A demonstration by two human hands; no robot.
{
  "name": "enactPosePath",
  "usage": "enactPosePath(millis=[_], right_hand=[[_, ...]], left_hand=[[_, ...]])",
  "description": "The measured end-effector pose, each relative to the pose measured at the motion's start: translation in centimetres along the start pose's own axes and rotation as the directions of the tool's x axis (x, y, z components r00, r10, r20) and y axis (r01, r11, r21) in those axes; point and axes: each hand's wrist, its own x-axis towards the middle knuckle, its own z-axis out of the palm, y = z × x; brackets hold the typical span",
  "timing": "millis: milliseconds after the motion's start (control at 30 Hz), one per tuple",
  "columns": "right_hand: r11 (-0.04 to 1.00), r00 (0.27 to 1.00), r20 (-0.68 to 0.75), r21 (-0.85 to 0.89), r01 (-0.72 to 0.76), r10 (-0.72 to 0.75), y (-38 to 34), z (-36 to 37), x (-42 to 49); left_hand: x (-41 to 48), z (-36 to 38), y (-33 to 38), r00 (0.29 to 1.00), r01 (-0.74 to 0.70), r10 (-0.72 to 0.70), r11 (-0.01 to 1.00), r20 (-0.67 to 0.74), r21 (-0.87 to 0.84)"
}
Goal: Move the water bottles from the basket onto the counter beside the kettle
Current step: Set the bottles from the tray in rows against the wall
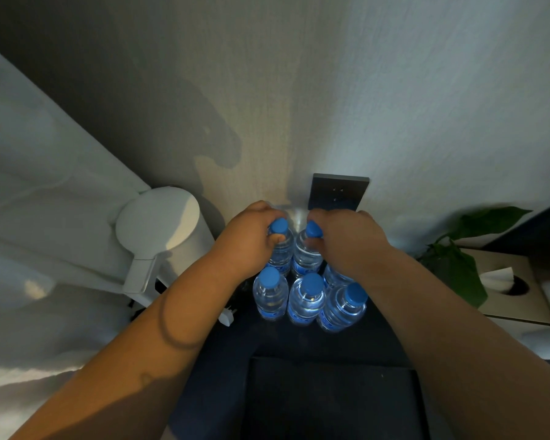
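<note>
We have our left hand [251,231] closed in a grip around the neck of one water bottle [280,249], and our right hand [343,233] closed the same way on the bottle beside it [307,254]. Both bottles stand at the back of the desk [378,338], touching each other between the two grips, just in front of the wall socket [338,192]. Nearer to us than the grips stands a front row of three bottles [307,296], with a further one partly hidden under the right wrist. The kettle [164,223] sits just left of the left grip. The dark basket [330,401] lies below our forearms, and we cannot see any bottle in it.

The risk we see is in withdrawing: the forearms pass right over the front row, so a low wrist could tip a bottle and topple its close-packed neighbours. Letting go before the bases sit flat could do the same.
</note>
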Motion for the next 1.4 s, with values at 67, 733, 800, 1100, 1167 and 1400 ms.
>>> enactPosePath(millis=[67, 733, 800, 1100, 1167, 1400], right_hand=[[1.000, 1.000, 0.014, 0.009, -0.012, 0.012, -0.1, 0.0, 0.2], [0.996, 0.997, -0.045, 0.069, -0.059, 0.062, -0.3, 0.3, -0.3], [0.996, 0.997, -0.046, 0.069, -0.057, 0.060, -0.3, 0.3, -0.4], [0.982, 0.991, -0.071, 0.158, -0.100, 0.113, 0.3, -0.4, -2.3], [0.979, 0.989, -0.067, 0.165, -0.122, 0.135, 0.8, -0.8, -2.8], [0.971, 0.974, 0.080, 0.090, -0.220, 0.213, 2.1, -2.7, -4.9]], left_hand=[[0.1, 0.0, -0.1, 1.000, 0.007, -0.007, 1.000, -0.003, 0.000], [0.1, 0.2, -0.2, 1.000, -0.002, 0.002, 1.000, -0.003, 0.026], [0.0, 0.1, -0.1, 1.000, 0.011, -0.011, 0.999, 0.002, 0.042], [-0.6, 0.1, 2.1, 0.999, -0.034, 0.036, 0.991, -0.016, 0.130], [-1.0, 0.1, 3.0, 0.995, -0.095, 0.098, 0.986, -0.015, 0.135], [-2.0, 1.1, 4.9, 0.989, -0.146, 0.138, 0.929, 0.050, 0.341]])
